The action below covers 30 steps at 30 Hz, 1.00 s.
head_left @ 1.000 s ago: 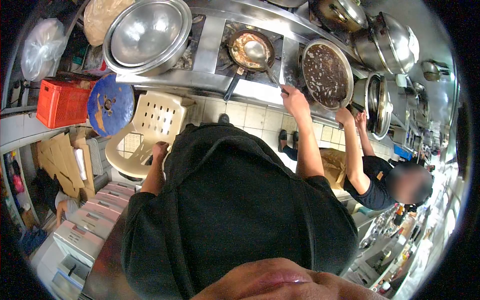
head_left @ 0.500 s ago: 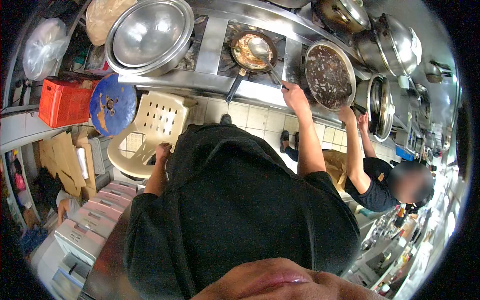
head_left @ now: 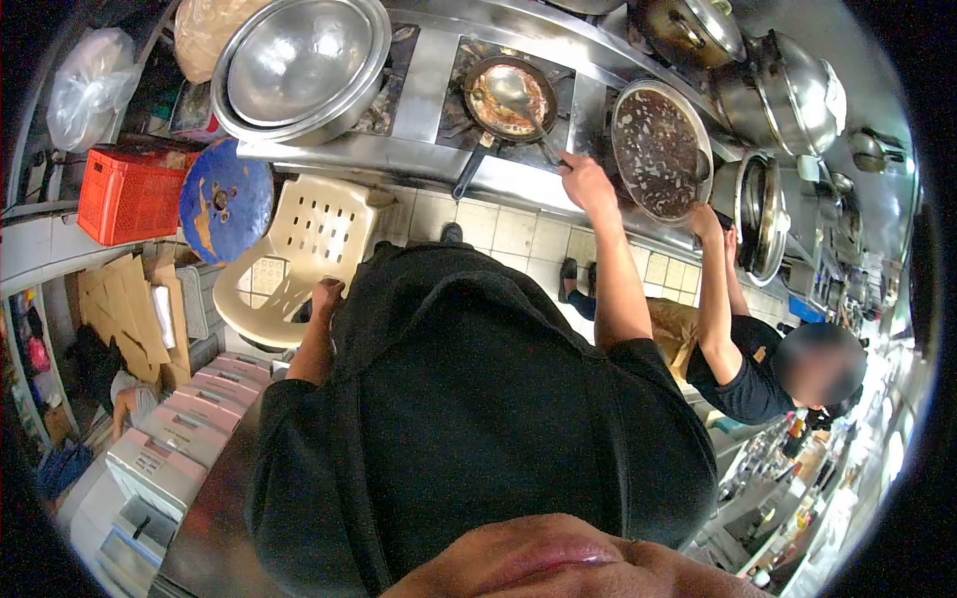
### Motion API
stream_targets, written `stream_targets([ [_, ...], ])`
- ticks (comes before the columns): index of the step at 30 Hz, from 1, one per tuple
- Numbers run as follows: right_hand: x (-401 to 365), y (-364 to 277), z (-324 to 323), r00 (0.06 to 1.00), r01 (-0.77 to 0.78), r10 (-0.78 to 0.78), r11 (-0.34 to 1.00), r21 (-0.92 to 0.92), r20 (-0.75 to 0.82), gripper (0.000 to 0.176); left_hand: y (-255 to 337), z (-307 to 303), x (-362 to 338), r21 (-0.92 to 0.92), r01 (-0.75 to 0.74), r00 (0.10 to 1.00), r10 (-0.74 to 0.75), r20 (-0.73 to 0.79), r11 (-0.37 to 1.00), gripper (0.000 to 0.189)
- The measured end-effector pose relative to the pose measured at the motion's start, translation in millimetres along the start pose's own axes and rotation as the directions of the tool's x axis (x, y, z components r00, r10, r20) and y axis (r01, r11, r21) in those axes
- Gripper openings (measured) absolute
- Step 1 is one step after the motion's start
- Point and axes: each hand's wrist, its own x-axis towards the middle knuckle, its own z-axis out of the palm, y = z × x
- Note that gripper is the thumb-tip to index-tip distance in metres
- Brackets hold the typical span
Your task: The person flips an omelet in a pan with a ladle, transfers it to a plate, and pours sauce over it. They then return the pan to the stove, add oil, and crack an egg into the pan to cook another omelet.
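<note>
My right hand (head_left: 588,187) is closed around the handle of a metal ladle (head_left: 511,88). The ladle's bowl lies in a black frying pan (head_left: 495,137) with reddish, saucy food in it. The pan sits on a stove burner, its black handle (head_left: 471,171) pointing toward me and untouched. My left hand (head_left: 327,296) hangs low at my side near a beige plastic chair (head_left: 317,224). Its fingers are curled, and whether anything is inside them is hidden.
Right of the pan, a large pot (head_left: 661,149) holds dark liquid with pale bits. A co-worker's hand (head_left: 706,221) is at its near rim. Nested steel bowls (head_left: 299,65) stand left on the stove. A blue round stool top (head_left: 227,199) and red crate (head_left: 135,194) are further left.
The ladle bowl has shifted slightly within the pan, and my right hand has moved a little with it. The co-worker's hands have moved slightly at the pot. My left hand stays by my side.
</note>
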Motion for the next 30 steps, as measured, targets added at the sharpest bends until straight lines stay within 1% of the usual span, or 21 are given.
stream_targets([
  [2, -10.5, -7.5, 6.4, 0.999, -0.032, 0.033, 0.998, 0.05, -0.011, 0.038, -1.0, -1.9, -0.7, 0.038, -0.069, 0.998, 0.069, -0.007, 0.997, 0.036],
  [3, -11.6, -9.5, 5.2, 0.998, -0.052, 0.053, 0.998, 0.042, -0.015, 0.038, -1.5, -1.4, 0.1, 0.058, -0.105, 0.994, 0.106, -0.007, 0.993, 0.036],
  [5, -16.1, -12.4, -2.5, 0.995, -0.097, 0.098, 0.995, 0.027, -0.023, 0.038, -25.1, 5.5, 17.4, 0.007, -0.111, 0.994, 0.111, -0.002, 0.994, 0.034],
  [6, -20.9, -14.6, -9.0, 0.996, -0.081, 0.083, 0.995, 0.054, -0.043, 0.039, -33.2, 7.7, 24.0, -0.021, -0.112, 0.994, 0.112, -0.002, 0.993, 0.034],
  [8, -35.7, -18.0, -18.2, 0.995, -0.043, 0.052, 0.993, 0.107, -0.079, 0.039, -11.7, 0.9, 11.8, -0.021, -0.094, 0.995, 0.094, 0.017, 0.995, 0.032],
  [9, -38.2, -13.4, -12.8, 0.995, -0.052, 0.061, 0.992, 0.111, -0.08, 0.039, 4.6, -3.0, 2.8, -0.02, -0.085, 0.996, 0.085, 0.028, 0.996, 0.031],
  [12, -43.8, -1.0, 7.0, 0.993, -0.08, 0.088, 0.991, 0.106, -0.072, 0.04, 50.0, -6.7, -16.3, 0.018, -0.145, 0.989, 0.145, -0.004, 0.989, 0.031],
  [14, -50.7, -5.4, 15.7, 0.993, -0.102, 0.107, 0.991, 0.084, -0.049, 0.04, 70.1, -5.7, -10.3, 0.053, -0.225, 0.974, 0.224, 0.025, 0.973, 0.032],
  [15, -48.7, 1.9, 27.2, 0.994, -0.069, 0.074, 0.996, 0.058, -0.083, 0.04, 80.0, -3.9, -4.2, 0.071, -0.265, 0.964, 0.262, 0.041, 0.962, 0.033],
  [17, -52.5, -1.3, 19.8, 0.991, -0.098, 0.105, 0.991, 0.086, -0.088, 0.04, 95.4, 13.0, 18.2, 0.137, -0.282, 0.958, 0.287, -0.019, 0.95, 0.038],
  [18, -55.1, -2.1, 17.5, 0.988, -0.112, 0.121, 0.988, 0.102, -0.09, 0.04, 115.3, 16.3, 24.2, 0.156, -0.324, 0.945, 0.325, 0.017, 0.933, 0.037],
  [21, -58.1, 8.6, 22.0, 0.986, -0.039, 0.064, 0.987, 0.155, -0.157, 0.039, 200.6, 27.2, 30.6, 0.153, -0.476, 0.879, 0.469, 0.081, 0.866, 0.036],
  [23, -65.6, 9.2, 22.0, 0.979, -0.036, 0.072, 0.981, 0.189, -0.19, 0.039, 261.8, 35.2, 32.7, 0.229, -0.642, 0.762, 0.644, 0.076, 0.732, 0.037],
  [25, -70.9, 12.8, 24.2, 0.975, -0.034, 0.081, 0.974, 0.224, -0.207, 0.039, 322.8, 46.1, 41.5, 0.209, -0.56, 0.829, 0.541, 0.145, 0.802, 0.037],
  [27, -73.6, 20.4, 28.4, 0.974, -0.037, 0.093, 0.965, 0.259, -0.208, 0.038, 357.5, 67.1, 73.8, 0.155, -0.716, 0.693, 0.72, 0.039, 0.68, 0.035],
  [29, -78.1, 23.4, 27.2, 0.976, -0.101, 0.142, 0.966, 0.237, -0.165, 0.037, 403.9, 79.9, 85.1, 0.137, -0.65, 0.758, 0.65, 0.047, 0.748, 0.038],
  [30, -80.2, 25.0, 25.7, 0.976, -0.132, 0.166, 0.966, 0.222, -0.144, 0.037, 419.9, 88.6, 96.3, 0.123, -0.628, 0.776, 0.63, 0.034, 0.768, 0.038],
])
